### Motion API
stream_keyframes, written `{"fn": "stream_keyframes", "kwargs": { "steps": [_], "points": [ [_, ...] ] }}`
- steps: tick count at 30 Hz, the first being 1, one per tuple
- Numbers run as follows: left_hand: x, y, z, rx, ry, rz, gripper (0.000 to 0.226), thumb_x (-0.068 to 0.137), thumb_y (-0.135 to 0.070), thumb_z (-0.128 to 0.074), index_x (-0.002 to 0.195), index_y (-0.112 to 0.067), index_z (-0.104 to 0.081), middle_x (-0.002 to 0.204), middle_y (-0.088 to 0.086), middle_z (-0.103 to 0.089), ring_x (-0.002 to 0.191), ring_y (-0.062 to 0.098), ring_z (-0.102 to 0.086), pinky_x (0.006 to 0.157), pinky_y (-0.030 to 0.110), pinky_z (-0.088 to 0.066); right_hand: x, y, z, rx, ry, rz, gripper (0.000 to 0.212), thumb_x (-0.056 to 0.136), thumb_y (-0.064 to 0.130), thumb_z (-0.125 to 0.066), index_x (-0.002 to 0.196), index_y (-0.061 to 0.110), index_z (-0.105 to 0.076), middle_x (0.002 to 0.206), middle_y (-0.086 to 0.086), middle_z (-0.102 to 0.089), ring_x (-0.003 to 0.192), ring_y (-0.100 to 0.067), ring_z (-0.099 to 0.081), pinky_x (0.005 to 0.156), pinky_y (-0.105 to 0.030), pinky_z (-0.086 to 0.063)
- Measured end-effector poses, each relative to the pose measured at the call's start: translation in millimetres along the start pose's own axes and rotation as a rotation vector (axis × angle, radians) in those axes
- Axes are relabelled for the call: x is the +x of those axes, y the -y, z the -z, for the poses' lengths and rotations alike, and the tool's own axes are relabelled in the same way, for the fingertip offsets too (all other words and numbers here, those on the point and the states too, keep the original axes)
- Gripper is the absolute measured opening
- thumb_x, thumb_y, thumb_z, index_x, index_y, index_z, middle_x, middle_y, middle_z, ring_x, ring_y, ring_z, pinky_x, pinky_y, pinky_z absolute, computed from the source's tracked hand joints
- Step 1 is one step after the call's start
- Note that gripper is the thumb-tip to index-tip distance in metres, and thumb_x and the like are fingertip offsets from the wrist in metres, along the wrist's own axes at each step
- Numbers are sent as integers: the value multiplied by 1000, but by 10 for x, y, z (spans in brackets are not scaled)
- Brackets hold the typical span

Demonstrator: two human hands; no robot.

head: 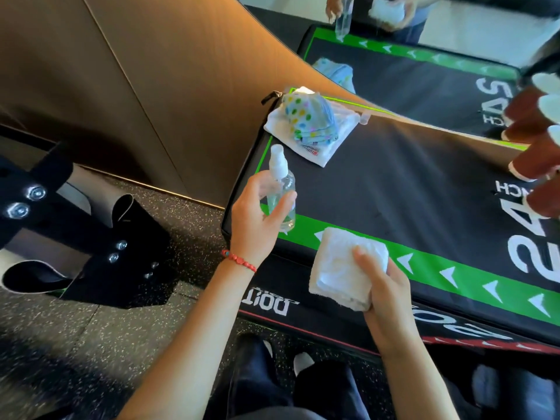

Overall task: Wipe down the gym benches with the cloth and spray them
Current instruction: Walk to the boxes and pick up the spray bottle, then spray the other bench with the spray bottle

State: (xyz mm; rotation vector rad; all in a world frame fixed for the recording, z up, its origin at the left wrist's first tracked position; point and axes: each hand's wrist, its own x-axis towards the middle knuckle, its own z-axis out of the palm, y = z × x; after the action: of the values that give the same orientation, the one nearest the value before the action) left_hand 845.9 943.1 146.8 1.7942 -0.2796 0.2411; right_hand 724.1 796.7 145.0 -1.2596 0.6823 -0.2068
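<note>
Head view, only one given. Person stands at near edge of black padded bench surface [409, 183] w/ green border stripe.

L hand [257, 219]: grip curled round clear spray bottle [280, 192], thumb on the near side, fingers behind; nozzle points up and away over the pad. No finger seen on the pump top.

R hand [385, 286]: grip closed on folded white cloth [342, 265], thumb on top, cloth hangs over the green stripe at the near edge; can't tell if it touches the pad.

Step, by my read: about to spray, wiping not begun. No wet patch visible. Next move calls for a finger on the pump, nozzle tilted down at the pad, then cloth flat on it.

Containers: bottle holds clear liquid, approx. half full or more. Polka-dot pouch [309, 119] lies on a white cloth at the far L corner; contents not visible.
</note>
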Motion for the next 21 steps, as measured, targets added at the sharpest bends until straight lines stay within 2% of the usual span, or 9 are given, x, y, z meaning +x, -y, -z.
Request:
{"fn": "stream_keyframes", "kwargs": {
  "steps": [3,5,7,9,11,13,15,19,21],
  "points": [
    [-155,-90,45,-173,-32,48,20,80,-36,-60,94,-26,-50,91,-10,-59,83,3,-61,77,21,-49,62,38,9,-3,46,-17,11,85,18,-61,87,10,-68,83,-4,-71,78,-19,-65,71,-34,-52],
    [-291,-123,61,-217,-62,89,21,80,-39,-58,93,-25,-48,90,-4,-57,84,12,-63,76,27,-50,107,60,17,-10,96,-31,9,85,17,-60,84,12,-68,80,-2,-71,76,-18,-65,68,-32,-52],
    [-449,-154,60,-246,-99,152,23,80,-41,-55,90,-22,-47,85,-10,-57,77,22,-62,73,37,-51,136,91,26,-33,165,-50,9,85,17,-60,87,11,-67,82,-3,-70,76,-18,-65,65,-30,-52],
    [-622,-182,41,-245,-164,196,23,79,-44,-53,87,-23,-46,73,-15,-58,65,16,-58,61,30,-50,157,115,50,-61,236,-62,13,85,18,-60,91,8,-66,84,-5,-69,75,-18,-65,61,-28,-52],
    [-819,-213,13,-226,-262,223,24,79,-42,-54,85,-20,-47,70,-12,-58,61,14,-56,56,20,-47,172,129,91,-91,311,-72,10,84,18,-61,87,9,-67,78,-2,-69,70,-15,-65,55,-23,-51],
    [-1020,-248,-18,-199,-369,257,25,83,-35,-56,85,-12,-49,74,-5,-57,62,13,-56,55,17,-45,180,129,144,-129,385,-87,8,84,18,-62,82,12,-67,73,1,-70,67,-14,-66,52,-22,-51],
    [-1232,-315,-55,-167,-478,319,29,82,-37,-56,82,-8,-50,70,-3,-58,58,9,-57,53,18,-46,183,114,195,-177,459,-110,9,84,19,-62,84,12,-67,75,-1,-70,69,-17,-66,56,-26,-53],
    [-1691,-480,-73,-67,-695,465,37,72,-55,-45,68,-18,-47,57,-6,-54,50,8,-51,50,20,-43,119,53,215,-270,600,-156,11,84,22,-63,87,12,-68,85,-8,-71,79,-24,-67,69,-37,-52],
    [-1939,-540,-40,-72,-774,540,41,72,-56,-47,69,-15,-48,61,0,-54,55,16,-52,54,27,-45,32,-3,187,-311,679,-175,11,84,20,-62,88,12,-68,88,-10,-70,79,-24,-67,67,-35,-53]
  ]
}}
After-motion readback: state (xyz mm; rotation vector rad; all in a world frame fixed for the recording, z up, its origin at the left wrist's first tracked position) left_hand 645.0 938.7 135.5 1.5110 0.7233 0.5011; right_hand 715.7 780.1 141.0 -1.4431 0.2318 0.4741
